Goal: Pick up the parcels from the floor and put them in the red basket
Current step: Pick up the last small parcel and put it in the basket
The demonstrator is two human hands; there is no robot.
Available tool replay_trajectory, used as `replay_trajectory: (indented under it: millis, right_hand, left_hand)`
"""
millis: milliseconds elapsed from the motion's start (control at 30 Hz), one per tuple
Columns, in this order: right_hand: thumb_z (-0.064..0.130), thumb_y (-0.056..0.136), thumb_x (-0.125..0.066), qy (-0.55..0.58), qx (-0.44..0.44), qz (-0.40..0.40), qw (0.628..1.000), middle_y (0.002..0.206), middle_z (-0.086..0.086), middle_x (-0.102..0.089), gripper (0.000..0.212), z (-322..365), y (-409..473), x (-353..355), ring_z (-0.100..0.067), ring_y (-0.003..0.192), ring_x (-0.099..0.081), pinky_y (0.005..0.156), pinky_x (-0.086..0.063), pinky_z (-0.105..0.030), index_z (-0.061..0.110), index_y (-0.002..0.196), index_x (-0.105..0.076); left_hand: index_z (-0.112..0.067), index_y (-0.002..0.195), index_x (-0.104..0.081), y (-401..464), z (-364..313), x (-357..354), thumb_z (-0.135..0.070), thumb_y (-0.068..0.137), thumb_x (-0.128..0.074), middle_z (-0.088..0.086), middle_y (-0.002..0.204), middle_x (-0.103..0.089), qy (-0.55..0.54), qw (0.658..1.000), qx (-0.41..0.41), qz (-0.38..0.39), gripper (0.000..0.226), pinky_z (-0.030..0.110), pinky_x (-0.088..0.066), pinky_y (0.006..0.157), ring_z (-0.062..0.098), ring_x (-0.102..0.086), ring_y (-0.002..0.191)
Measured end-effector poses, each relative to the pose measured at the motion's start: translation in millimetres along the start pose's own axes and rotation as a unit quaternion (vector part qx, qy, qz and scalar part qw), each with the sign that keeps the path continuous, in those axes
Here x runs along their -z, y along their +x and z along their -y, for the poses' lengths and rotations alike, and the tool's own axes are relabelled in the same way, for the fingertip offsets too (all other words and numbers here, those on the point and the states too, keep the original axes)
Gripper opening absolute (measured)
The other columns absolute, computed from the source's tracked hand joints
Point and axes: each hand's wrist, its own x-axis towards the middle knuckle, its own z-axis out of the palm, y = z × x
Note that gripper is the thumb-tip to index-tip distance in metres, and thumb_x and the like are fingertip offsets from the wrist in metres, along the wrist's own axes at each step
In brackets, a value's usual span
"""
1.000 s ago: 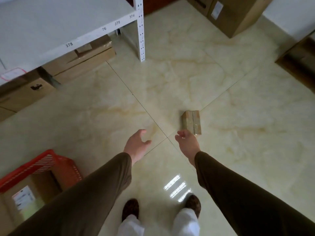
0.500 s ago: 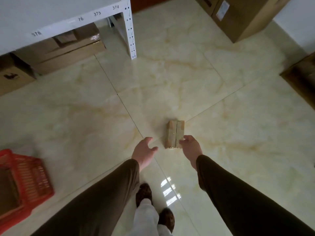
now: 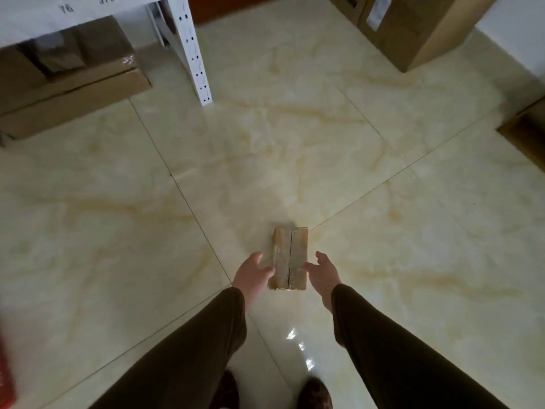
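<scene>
A small brown cardboard parcel point(image 3: 290, 258) with a tape seam down its middle lies on the pale marble floor just ahead of me. My left hand point(image 3: 253, 274) reaches along its left side, fingers spread, fingertips at or near the parcel's edge. On the other side my right hand point(image 3: 323, 271) is spread the same way, close beside the parcel. Neither hand holds anything. Only a sliver of the red basket point(image 3: 5, 376) shows at the far left edge.
A white metal shelf leg point(image 3: 194, 51) stands at the upper left, with flat cardboard boxes point(image 3: 73, 93) under the shelf. Large cartons point(image 3: 413, 28) stand at the upper right and another box point(image 3: 528, 128) at the right edge. My shoes point(image 3: 315, 394) are below.
I have stepped toward the parcel and both hands have moved forward to either side of it. The red basket has slid almost out of view to the left.
</scene>
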Motion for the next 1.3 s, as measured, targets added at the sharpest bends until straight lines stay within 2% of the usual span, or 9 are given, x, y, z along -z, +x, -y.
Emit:
replay_trajectory:
  millis: [133,233,400,600,700,800,900,1067,1300]
  right_hand:
    - [0.015,0.103,-0.052,-0.007,-0.012,0.028,1.0,0.159,-0.011,-0.042,0.068,-7.5,39.0,-3.0,-0.031,0.142,-0.045,0.104,-0.041,-0.037,0.015,0.162,-0.02]
    - [0.015,0.105,-0.046,-0.016,-0.02,0.046,0.999,0.157,-0.012,-0.045,0.059,-10.0,60.5,-8.0,-0.032,0.141,-0.045,0.112,-0.04,-0.043,0.013,0.16,-0.025]
    - [0.012,0.105,-0.042,0.034,-0.018,0.061,0.997,0.133,-0.013,-0.064,0.044,-11.0,65.8,-15.3,-0.032,0.122,-0.061,0.107,-0.05,-0.05,0.01,0.148,-0.043]
    - [0.016,0.101,-0.049,0.022,0.066,0.046,0.997,0.116,-0.004,-0.068,0.038,21.6,-0.7,-16.5,-0.014,0.095,-0.067,0.058,-0.051,-0.019,0.009,0.138,-0.05]
    - [0.017,0.1,-0.056,0.034,0.103,0.038,0.993,0.111,0.005,-0.066,0.037,45.3,-53.6,-25.0,-0.009,0.092,-0.067,0.05,-0.049,-0.011,0.014,0.137,-0.05]
    - [0.018,0.101,-0.056,0.025,0.133,0.053,0.989,0.119,0.004,-0.065,0.043,73.0,-110.8,-38.9,-0.012,0.099,-0.066,0.061,-0.052,-0.016,0.015,0.143,-0.049]
    - [0.016,0.101,-0.054,0.017,0.157,0.082,0.984,0.114,0.008,-0.068,0.039,94.7,-162.3,-57.6,-0.004,0.094,-0.066,0.055,-0.052,-0.011,0.016,0.14,-0.056]
    - [0.019,0.101,-0.059,-0.002,0.19,0.121,0.974,0.125,0.005,-0.065,0.033,115.7,-236.2,-110.1,0.0,0.098,-0.062,0.059,-0.049,-0.009,0.021,0.134,-0.057]
    - [0.026,0.106,-0.048,-0.025,0.206,0.158,0.965,0.128,0.002,-0.06,0.023,118.8,-325.8,-221.6,-0.017,0.111,-0.063,0.083,-0.06,-0.036,0.017,0.127,-0.05]
  left_hand:
    - [-0.015,0.15,-0.043,38.9,4.0,-25.8,-0.016,0.102,-0.057,0.008,0.147,-0.055,-0.004,1.0,-0.012,0.017,0.05,0.018,-0.052,0.078,0.013,-0.057,0.113]
    - [-0.018,0.141,-0.048,61.2,3.6,-37.8,-0.014,0.104,-0.053,0.008,0.14,-0.06,-0.018,0.999,0.004,0.031,0.038,0.036,-0.057,0.091,0.02,-0.061,0.116]
    - [-0.015,0.15,-0.042,64.9,0.4,-43.9,-0.014,0.106,-0.047,0.008,0.135,-0.058,-0.066,0.997,0.033,0.037,0.044,0.033,-0.051,0.089,0.024,-0.058,0.118]
    - [-0.018,0.149,-0.042,5.0,-15.7,-15.4,-0.008,0.103,-0.051,0.006,0.139,-0.056,-0.132,0.988,0.001,-0.075,0.048,0.047,-0.057,0.095,0.026,-0.061,0.119]
    - [-0.025,0.143,-0.044,-40.4,-22.5,17.1,-0.013,0.104,-0.052,0.006,0.133,-0.06,-0.16,0.98,-0.011,-0.113,0.041,0.047,-0.06,0.09,0.025,-0.065,0.113]
    - [-0.034,0.132,-0.044,-90.1,-25.6,56.0,-0.017,0.105,-0.052,0.001,0.129,-0.062,-0.198,0.97,-0.023,-0.14,0.033,0.028,-0.06,0.067,0.011,-0.066,0.096]
    - [-0.038,0.128,-0.043,-138.1,-20.2,96.1,-0.016,0.106,-0.05,-0.004,0.127,-0.06,-0.233,0.959,-0.038,-0.155,0.032,0.022,-0.058,0.057,0.005,-0.064,0.095]
    - [-0.037,0.134,-0.045,-207.0,7.8,164.7,-0.013,0.107,-0.045,-0.005,0.125,-0.061,-0.294,0.936,-0.047,-0.189,0.036,0.026,-0.06,0.061,0.012,-0.066,0.101]
    - [-0.04,0.139,-0.043,-276.9,91.2,264.0,-0.017,0.107,-0.046,-0.006,0.13,-0.059,-0.348,0.914,-0.067,-0.196,0.039,0.026,-0.059,0.071,0.016,-0.063,0.113]
